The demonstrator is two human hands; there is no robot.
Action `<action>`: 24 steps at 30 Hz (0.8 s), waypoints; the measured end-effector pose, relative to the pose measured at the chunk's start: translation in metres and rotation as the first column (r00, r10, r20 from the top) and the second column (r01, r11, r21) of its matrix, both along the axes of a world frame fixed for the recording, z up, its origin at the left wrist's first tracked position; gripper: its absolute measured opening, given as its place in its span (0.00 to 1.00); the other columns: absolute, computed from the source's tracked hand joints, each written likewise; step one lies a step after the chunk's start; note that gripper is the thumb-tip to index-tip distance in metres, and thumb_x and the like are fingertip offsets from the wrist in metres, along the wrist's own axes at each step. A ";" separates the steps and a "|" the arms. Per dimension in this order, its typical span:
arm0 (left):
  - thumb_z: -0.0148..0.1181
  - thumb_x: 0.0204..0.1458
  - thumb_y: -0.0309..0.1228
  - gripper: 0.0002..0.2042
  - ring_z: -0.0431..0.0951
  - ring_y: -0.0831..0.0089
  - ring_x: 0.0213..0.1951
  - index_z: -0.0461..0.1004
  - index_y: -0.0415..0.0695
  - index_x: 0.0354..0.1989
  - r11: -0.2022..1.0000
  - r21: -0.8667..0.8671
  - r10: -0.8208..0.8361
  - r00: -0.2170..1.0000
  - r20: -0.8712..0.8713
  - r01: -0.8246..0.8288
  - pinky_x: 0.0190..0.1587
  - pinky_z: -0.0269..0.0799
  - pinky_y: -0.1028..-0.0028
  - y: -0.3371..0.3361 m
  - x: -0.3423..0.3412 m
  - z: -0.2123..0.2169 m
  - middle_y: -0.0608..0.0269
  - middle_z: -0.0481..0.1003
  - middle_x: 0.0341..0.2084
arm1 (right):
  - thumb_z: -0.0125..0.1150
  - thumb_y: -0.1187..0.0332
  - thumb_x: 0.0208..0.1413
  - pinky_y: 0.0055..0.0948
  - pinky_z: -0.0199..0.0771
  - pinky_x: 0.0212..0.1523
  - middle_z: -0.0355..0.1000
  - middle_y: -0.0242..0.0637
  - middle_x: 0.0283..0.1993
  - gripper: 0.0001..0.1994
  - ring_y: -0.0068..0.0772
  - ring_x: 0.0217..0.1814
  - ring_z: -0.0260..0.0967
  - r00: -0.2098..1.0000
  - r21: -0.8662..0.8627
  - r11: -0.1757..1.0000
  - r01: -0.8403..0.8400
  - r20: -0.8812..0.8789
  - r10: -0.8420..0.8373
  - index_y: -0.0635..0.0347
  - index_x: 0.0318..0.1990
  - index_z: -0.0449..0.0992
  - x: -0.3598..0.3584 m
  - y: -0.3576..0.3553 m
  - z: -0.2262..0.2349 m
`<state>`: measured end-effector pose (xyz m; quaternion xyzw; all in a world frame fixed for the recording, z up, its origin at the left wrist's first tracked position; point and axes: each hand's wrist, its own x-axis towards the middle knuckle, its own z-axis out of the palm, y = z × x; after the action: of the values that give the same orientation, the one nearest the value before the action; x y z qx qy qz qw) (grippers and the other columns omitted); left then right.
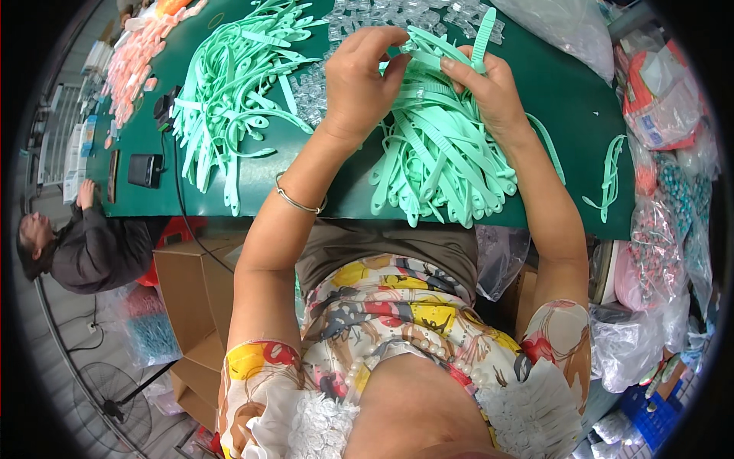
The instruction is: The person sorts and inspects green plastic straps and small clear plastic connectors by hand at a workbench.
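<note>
My left hand (363, 80) is closed in a pinch, with what looks like a small clear plastic clip (406, 47) at its fingertips. That clip meets the end of a mint-green ridged strap (425, 58). Thumb and fingers of my right hand (493, 92) grip this strap, and a strap end sticks up past them. Below both hands a heap of mint-green straps (443, 153) spreads to the table's near edge. Behind my left hand lie many loose clear clips (367, 17), partly hidden by the hand.
A second pile of mint-green straps (229, 92) lies left on the green table (573, 99). Pink pieces (141, 57), a black box (144, 170) and a cable are farther left. One strap (609, 180) lies right, near stuffed plastic bags (661, 99). Another person (95, 245) sits left.
</note>
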<state>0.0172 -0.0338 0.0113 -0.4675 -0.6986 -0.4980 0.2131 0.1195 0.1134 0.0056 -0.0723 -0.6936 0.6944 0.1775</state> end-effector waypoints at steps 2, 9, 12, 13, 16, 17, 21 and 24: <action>0.63 0.35 0.18 0.13 0.73 0.71 0.24 0.73 0.44 0.32 0.999 -0.021 0.030 0.995 -0.097 -0.033 0.26 0.69 0.76 0.000 -0.005 -0.003 0.64 0.74 0.27 | 0.61 0.62 0.47 0.18 0.53 0.26 0.63 0.25 0.20 0.11 0.14 0.23 0.56 1.000 -0.003 1.000 0.008 -0.003 -0.008 0.62 0.27 0.73 0.000 0.001 0.000; 0.64 0.34 0.20 0.13 0.73 0.69 0.25 0.73 0.45 0.32 0.988 -0.087 0.096 0.943 -0.320 -0.130 0.28 0.69 0.73 -0.001 -0.001 -0.001 0.64 0.75 0.29 | 0.60 0.60 0.47 0.18 0.50 0.25 0.62 0.25 0.18 0.12 0.14 0.22 0.55 1.000 0.002 1.000 0.008 0.013 -0.008 0.60 0.24 0.72 -0.001 0.002 0.001; 0.63 0.34 0.20 0.13 0.74 0.67 0.28 0.73 0.46 0.32 0.986 -0.093 0.097 0.929 -0.357 -0.139 0.30 0.69 0.72 0.000 0.000 0.000 0.65 0.75 0.29 | 0.60 0.60 0.47 0.18 0.51 0.25 0.62 0.24 0.18 0.12 0.14 0.22 0.55 1.000 0.001 1.000 0.009 0.020 -0.009 0.59 0.24 0.72 -0.001 0.002 0.001; 0.63 0.34 0.20 0.13 0.74 0.67 0.28 0.73 0.46 0.32 0.986 -0.094 0.097 0.929 -0.357 -0.139 0.30 0.69 0.72 0.000 0.000 0.000 0.65 0.75 0.29 | 0.60 0.60 0.47 0.17 0.51 0.25 0.62 0.24 0.18 0.12 0.14 0.22 0.55 1.000 0.004 1.000 0.010 0.026 -0.010 0.59 0.24 0.72 -0.001 0.002 0.001; 0.63 0.34 0.21 0.14 0.73 0.67 0.29 0.72 0.47 0.33 0.984 -0.091 0.106 0.909 -0.402 -0.155 0.31 0.67 0.71 0.001 0.000 0.000 0.66 0.75 0.29 | 0.60 0.60 0.47 0.17 0.51 0.25 0.62 0.24 0.18 0.12 0.14 0.22 0.55 0.999 0.004 1.000 0.018 0.029 -0.018 0.60 0.24 0.72 0.000 0.000 0.002; 0.63 0.34 0.21 0.14 0.73 0.67 0.29 0.72 0.47 0.33 0.981 -0.110 0.097 0.892 -0.442 -0.161 0.31 0.67 0.72 0.001 0.000 -0.001 0.66 0.75 0.29 | 0.60 0.60 0.47 0.17 0.51 0.25 0.62 0.24 0.18 0.12 0.14 0.22 0.55 0.999 0.004 1.000 0.017 0.029 -0.017 0.60 0.24 0.72 0.000 0.000 0.002; 0.62 0.33 0.22 0.14 0.72 0.69 0.28 0.72 0.48 0.33 0.978 -0.108 0.108 0.874 -0.474 -0.180 0.31 0.66 0.72 0.001 -0.001 -0.004 0.68 0.74 0.29 | 0.60 0.60 0.47 0.17 0.52 0.25 0.62 0.24 0.18 0.12 0.14 0.22 0.55 0.999 0.000 0.999 0.035 0.027 -0.035 0.60 0.25 0.72 0.000 0.000 0.001; 0.62 0.33 0.22 0.14 0.72 0.68 0.27 0.72 0.48 0.33 0.982 -0.100 0.096 0.876 -0.473 -0.162 0.30 0.66 0.72 0.001 0.000 -0.004 0.68 0.74 0.29 | 0.60 0.60 0.47 0.17 0.52 0.25 0.62 0.24 0.18 0.12 0.14 0.22 0.56 0.999 0.000 0.999 0.041 0.026 -0.041 0.60 0.25 0.73 0.000 0.000 0.001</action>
<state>0.0171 -0.0324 0.0077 -0.5394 -0.6888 -0.3067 0.3749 0.1195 0.1139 0.0069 -0.0955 -0.6941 0.6897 0.1828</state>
